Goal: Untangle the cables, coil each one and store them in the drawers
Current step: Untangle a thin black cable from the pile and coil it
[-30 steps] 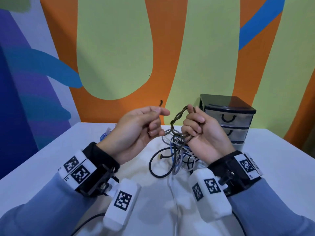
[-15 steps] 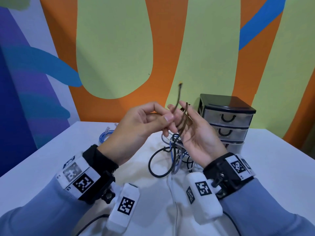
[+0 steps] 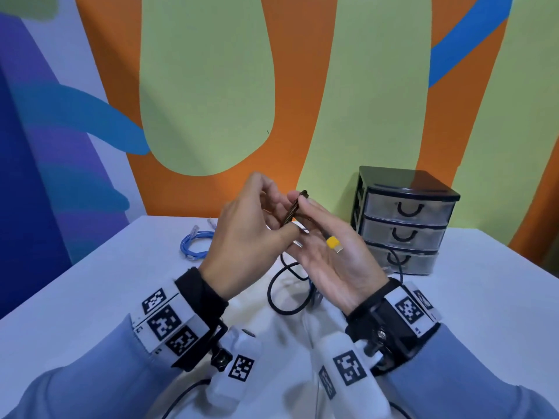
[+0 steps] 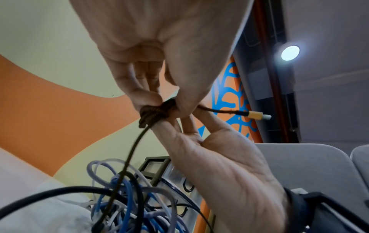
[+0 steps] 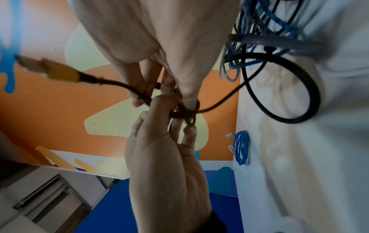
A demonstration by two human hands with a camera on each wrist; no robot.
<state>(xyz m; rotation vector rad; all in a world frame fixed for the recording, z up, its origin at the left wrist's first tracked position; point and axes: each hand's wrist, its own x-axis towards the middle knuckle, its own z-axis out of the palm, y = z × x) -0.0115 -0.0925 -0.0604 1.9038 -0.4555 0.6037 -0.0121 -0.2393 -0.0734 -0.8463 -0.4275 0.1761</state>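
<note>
Brown braided cable (image 3: 291, 211), yellow plug (image 3: 332, 243) dangling, loops round my right hand's (image 3: 332, 255) straight fingers; my left hand (image 3: 245, 234) pinches the wraps, raised above the tangle (image 4: 127, 197) on the bench (image 3: 484, 297), drawers (image 3: 405, 219) just right.

Head view looks down from above; both wrist views look up close along the palms, all sharing the hands (image 3: 290, 237).
</note>
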